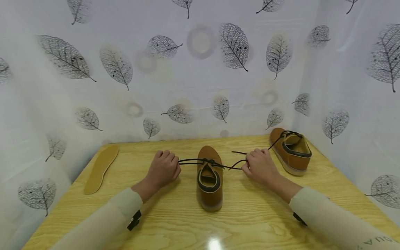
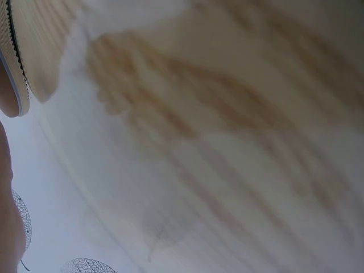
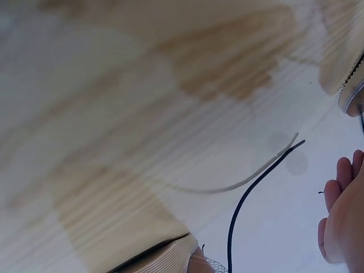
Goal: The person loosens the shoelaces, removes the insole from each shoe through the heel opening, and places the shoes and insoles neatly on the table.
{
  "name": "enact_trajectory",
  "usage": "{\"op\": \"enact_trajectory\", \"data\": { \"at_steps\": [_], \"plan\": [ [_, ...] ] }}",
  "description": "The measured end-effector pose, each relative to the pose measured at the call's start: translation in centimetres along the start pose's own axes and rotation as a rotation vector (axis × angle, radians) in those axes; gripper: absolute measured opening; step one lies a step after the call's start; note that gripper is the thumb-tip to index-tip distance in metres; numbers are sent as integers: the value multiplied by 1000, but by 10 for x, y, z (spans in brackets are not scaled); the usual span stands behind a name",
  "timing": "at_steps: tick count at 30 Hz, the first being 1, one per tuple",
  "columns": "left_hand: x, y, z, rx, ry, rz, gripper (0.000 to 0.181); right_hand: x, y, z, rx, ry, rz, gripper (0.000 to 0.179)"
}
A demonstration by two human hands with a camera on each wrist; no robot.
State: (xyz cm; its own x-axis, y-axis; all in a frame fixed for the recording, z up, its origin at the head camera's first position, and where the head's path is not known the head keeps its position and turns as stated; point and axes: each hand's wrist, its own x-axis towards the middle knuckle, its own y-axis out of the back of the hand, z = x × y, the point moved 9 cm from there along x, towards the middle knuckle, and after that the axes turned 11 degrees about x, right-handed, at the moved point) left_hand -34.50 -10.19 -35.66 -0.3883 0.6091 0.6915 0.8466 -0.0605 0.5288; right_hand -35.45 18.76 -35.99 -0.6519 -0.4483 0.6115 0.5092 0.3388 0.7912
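Note:
A brown lace-up shoe (image 1: pixel 210 200) stands on the table between the two hands, toe pointing away, its black laces (image 1: pixel 191 159) crossed over the tongue and stretched out to both sides. Off to its left, the left hand (image 1: pixel 163 168) grips the lace in curled fingers. On the other side the right hand (image 1: pixel 260 166) holds the lace too, and a loose lace end shows beyond its knuckles. The wrist views catch only part of each hand, the left hand (image 2: pixel 8 222) and the right hand (image 3: pixel 346 219), at the frame edges.
A second brown shoe (image 1: pixel 289 159) with black laces stands at the back right, just past the right hand. A tan insole (image 1: pixel 100 172) lies at the left of the wooden table (image 1: pixel 175 215). A white leaf-patterned curtain (image 1: pixel 193 80) hangs behind and at both sides.

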Motion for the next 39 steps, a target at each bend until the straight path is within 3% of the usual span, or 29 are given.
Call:
{"op": "enact_trajectory", "data": {
  "at_steps": [16,25,32,39],
  "plan": [
    [-17,2,-21,16,0,-13,25,-6,6,17,7,-70,-36,17],
    [-33,-1,-33,63,-38,-98,21,-12,6,29,-1,-147,-126,17],
    [-46,-5,-41,30,-72,-161,19,-17,7,38,-12,-181,-134,18],
    [-58,-9,-49,15,-84,-179,18,-21,8,45,-10,-207,-147,17]
  ]
}}
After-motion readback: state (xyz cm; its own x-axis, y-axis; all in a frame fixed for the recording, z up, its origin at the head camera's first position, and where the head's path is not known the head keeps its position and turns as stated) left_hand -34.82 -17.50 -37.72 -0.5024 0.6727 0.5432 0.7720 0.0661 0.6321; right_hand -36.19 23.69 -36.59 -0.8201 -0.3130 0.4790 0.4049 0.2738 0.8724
